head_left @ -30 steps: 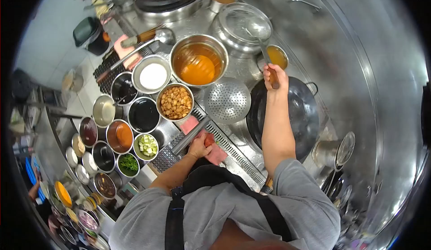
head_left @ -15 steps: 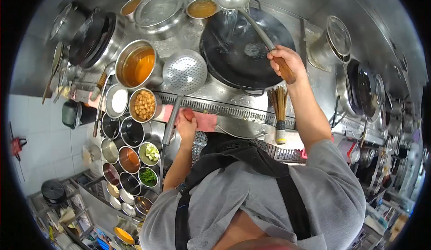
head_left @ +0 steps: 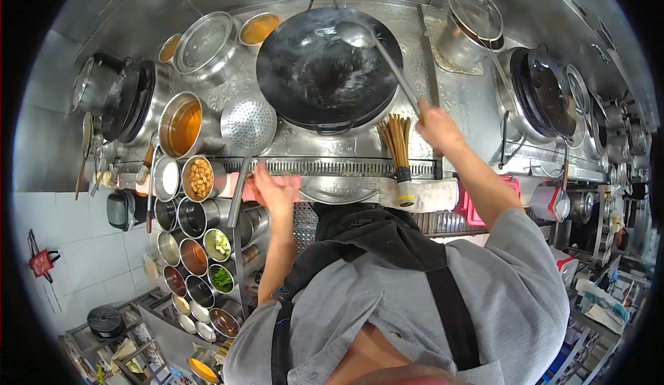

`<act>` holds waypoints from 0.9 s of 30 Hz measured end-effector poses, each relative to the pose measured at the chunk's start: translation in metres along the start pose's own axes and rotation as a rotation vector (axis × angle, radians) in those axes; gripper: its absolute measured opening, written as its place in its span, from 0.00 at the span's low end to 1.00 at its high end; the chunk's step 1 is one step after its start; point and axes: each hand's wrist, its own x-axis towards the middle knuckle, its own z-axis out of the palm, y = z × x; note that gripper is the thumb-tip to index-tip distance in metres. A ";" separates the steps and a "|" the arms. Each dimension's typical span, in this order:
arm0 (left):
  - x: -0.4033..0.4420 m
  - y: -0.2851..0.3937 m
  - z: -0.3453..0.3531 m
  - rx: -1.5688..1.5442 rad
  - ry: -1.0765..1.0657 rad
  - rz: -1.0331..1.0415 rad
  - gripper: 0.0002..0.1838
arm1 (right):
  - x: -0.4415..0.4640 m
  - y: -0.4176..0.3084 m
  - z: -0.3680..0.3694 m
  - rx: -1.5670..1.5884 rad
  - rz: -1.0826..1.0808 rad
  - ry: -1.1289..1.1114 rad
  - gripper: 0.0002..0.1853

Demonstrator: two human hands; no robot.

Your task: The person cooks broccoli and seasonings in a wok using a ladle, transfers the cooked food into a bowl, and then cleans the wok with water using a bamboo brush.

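My right hand (head_left: 440, 130) is closed around the handle of the ladle (head_left: 355, 35), its bowl over the steaming wok (head_left: 311, 84), while my left hand (head_left: 275, 193), fingers loosely spread, is at the pink cloth (head_left: 290, 186) beside the skimmer (head_left: 248, 123), though I can't tell whether it presses down.

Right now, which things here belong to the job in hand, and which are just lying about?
In use, it seems:
wok
ladle, held by the right hand, its bowl over the wok

Probably lying about:
perforated strainer, left of the wok
bamboo brush
bowl of chopped greens

I can't tell about the pink cloth by the left hand.
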 end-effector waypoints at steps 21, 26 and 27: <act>0.050 0.103 -0.012 -1.518 -0.995 -1.035 0.13 | -0.019 -0.088 0.086 1.167 -0.144 -0.224 0.19; 0.076 0.114 -0.042 -0.709 -0.741 -0.680 0.19 | -0.058 -0.046 0.077 0.871 -0.004 0.034 0.18; 0.084 0.069 -0.025 -0.730 -0.763 -0.516 0.21 | -0.068 -0.032 0.080 0.748 0.024 0.041 0.19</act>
